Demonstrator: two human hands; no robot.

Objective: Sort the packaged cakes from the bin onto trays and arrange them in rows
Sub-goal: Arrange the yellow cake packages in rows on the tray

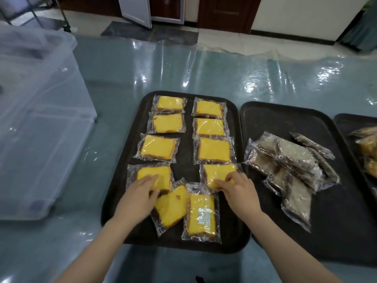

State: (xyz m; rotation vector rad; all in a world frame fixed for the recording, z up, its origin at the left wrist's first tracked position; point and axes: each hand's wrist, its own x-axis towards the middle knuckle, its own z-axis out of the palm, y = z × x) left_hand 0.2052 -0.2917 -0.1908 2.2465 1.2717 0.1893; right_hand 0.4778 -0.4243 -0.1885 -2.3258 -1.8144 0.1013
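Nearest, two loose yellow cakes [202, 213] lie crooked at the front of the dark tray [114, 203]. Just beyond, the left hand [140, 190] rests flat, fingers spread, on the front cake of the left row [155, 176]; the right hand [236, 186] pinches the front cake of the right row [218, 174] between thumb and fingers. Both rows run four deep. On the next tray [285, 115] sits a heap of brown cakes [291, 162]. The clear bin [36, 119] stands far left; its contents seem hidden by blur.
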